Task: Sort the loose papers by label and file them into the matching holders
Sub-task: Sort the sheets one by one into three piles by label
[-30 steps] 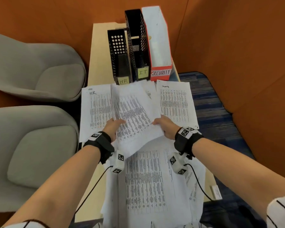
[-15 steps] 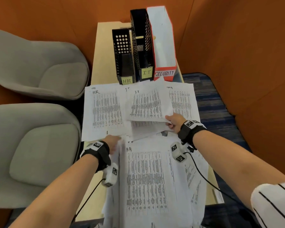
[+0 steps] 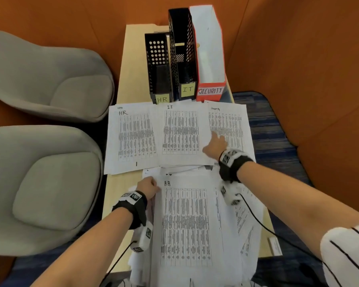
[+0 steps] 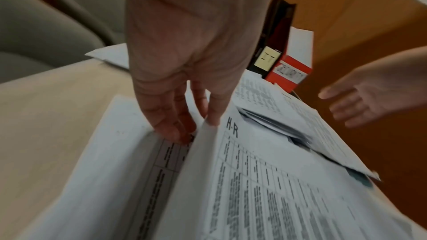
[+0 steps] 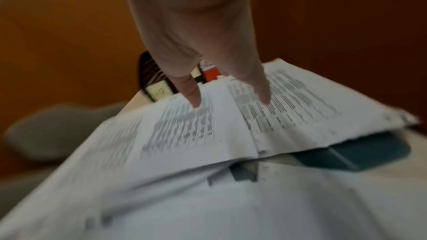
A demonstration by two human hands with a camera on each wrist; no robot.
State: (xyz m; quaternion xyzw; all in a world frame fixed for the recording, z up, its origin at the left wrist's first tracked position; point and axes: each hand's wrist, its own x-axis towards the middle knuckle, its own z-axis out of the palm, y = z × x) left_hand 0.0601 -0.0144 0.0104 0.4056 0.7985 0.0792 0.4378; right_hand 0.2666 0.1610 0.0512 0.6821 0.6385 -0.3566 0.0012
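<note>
Three holders stand at the table's far end: black HR holder point(image 3: 158, 67), black IT holder point(image 3: 182, 52), red-and-white Security holder point(image 3: 210, 59). In front of each lies a matching stack: HR sheet point(image 3: 131, 137), IT sheet point(image 3: 180, 131), Security sheet point(image 3: 228, 125). The loose pile lies nearer me, topped by a sheet marked H-R point(image 3: 187, 224). My left hand point(image 3: 153, 184) pinches that sheet's top-left corner, which is lifted off the pile point(image 4: 208, 130). My right hand point(image 3: 215, 137) rests with straight fingers point(image 5: 194, 101) on the IT and Security sheets and holds nothing.
Two grey chairs point(image 3: 50, 79) point(image 3: 46, 183) stand close on the left. Orange walls close in the back and right. Bare wood table point(image 3: 131, 69) shows left of the holders. A dark blue flat object point(image 5: 346, 152) lies under the papers. A small card point(image 3: 275, 246) sits at the right edge.
My right hand carried the IT sheet forward, laid it flat on the middle stack and let go. My left hand drew back to the loose pile and took the H-R sheet's corner.
</note>
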